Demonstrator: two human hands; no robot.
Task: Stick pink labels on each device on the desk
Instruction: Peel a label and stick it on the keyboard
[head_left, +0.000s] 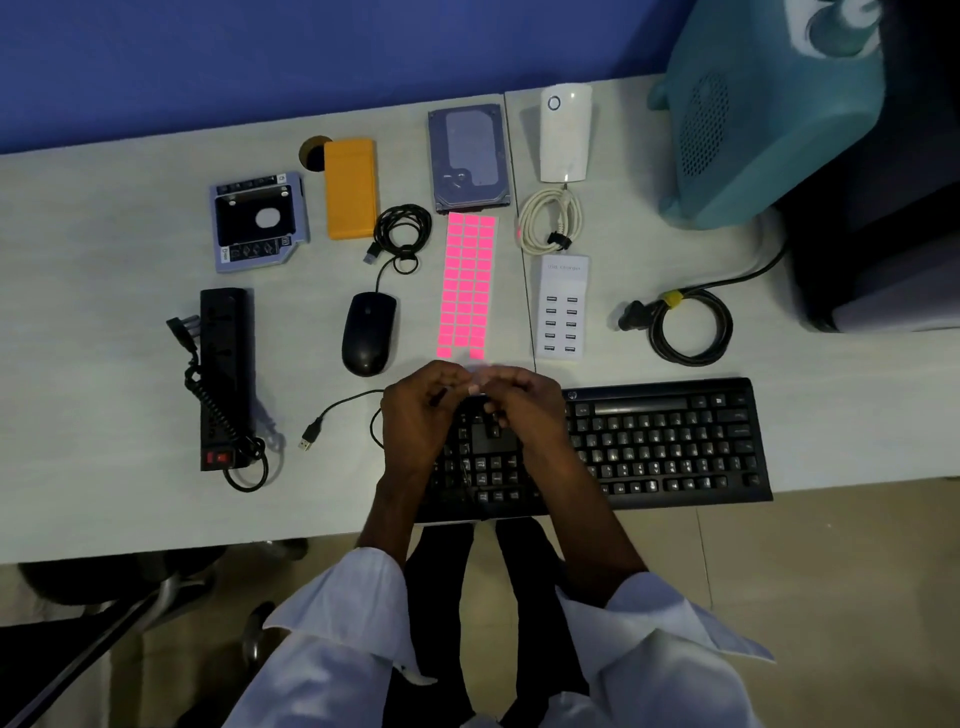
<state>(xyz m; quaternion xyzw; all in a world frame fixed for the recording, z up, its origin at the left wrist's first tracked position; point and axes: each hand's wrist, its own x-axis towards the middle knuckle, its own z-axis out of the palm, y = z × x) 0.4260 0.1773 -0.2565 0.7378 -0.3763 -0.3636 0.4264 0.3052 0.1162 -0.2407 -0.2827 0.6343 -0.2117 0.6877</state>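
A sheet of pink labels lies lengthwise at mid-desk, with a gap in its nearest row. My left hand and my right hand meet at its near end, fingers curled and pinching the pale lifted edge; no loose label shows between them. Both hands hover over the left part of a black keyboard. Around the sheet are a black mouse, a hard drive, a white USB charger, a white plug-in box, an orange case, a drive caddy and a black power strip.
A coiled white cable lies between the white box and the charger. A black power cord coils at the right. A teal housing fills the back right corner. A loose USB plug lies left of the keyboard. The desk's front edge is near.
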